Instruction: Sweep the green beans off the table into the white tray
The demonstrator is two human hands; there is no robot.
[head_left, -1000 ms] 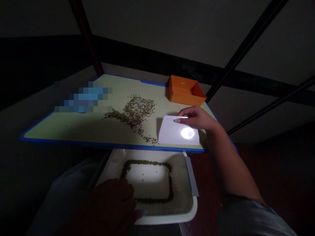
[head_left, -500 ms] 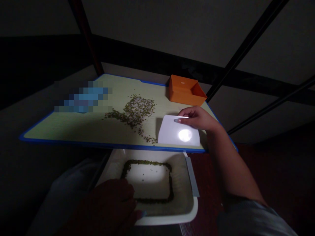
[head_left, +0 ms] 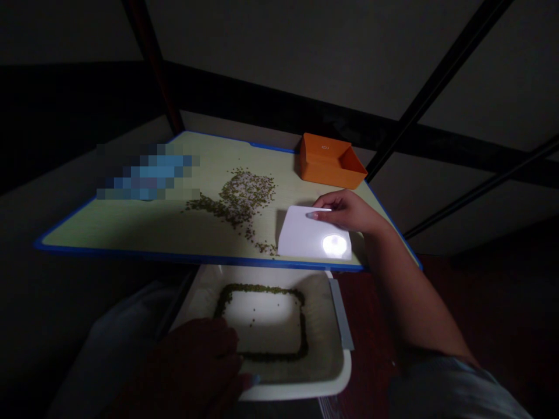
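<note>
Two hands of ours are in view, and the right hand (head_left: 345, 210) pinches the upper edge of a white scraper (head_left: 308, 235), its thumb laid flat across the near face and its fingers curled behind. The scraper is thin, smooth and glossy, roughly a trapezoid, narrower along the top than along its long, nearly straight bottom edge. Toward its lower right we see a round glare, and a soft shadow falls along its left side. It is at the front right of the yellow-green tabletop (head_left: 148, 224), its bottom edge just inside the blue border (head_left: 209, 259).

Left of the scraper we have small grains (head_left: 244, 201), olive green mixed with brown and paler, pinkish bits. They are densest in the middle, with an arm reaching left and a thin trail running forward to just beside the scraper's lower left corner.

Below the front edge sits our white basin (head_left: 325, 384), with more green grains (head_left: 304, 331) banked in a dark ring around its floor and a few lying loose inside that ring. Our left hand (head_left: 196, 355) is in deep shadow at the basin's near left side, the thumb by the near rim; we cannot tell how firmly it closes there. An orange box (head_left: 332, 169) stands at the back right, and a blurred blue patch (head_left: 157, 171) lies at the left.
</note>
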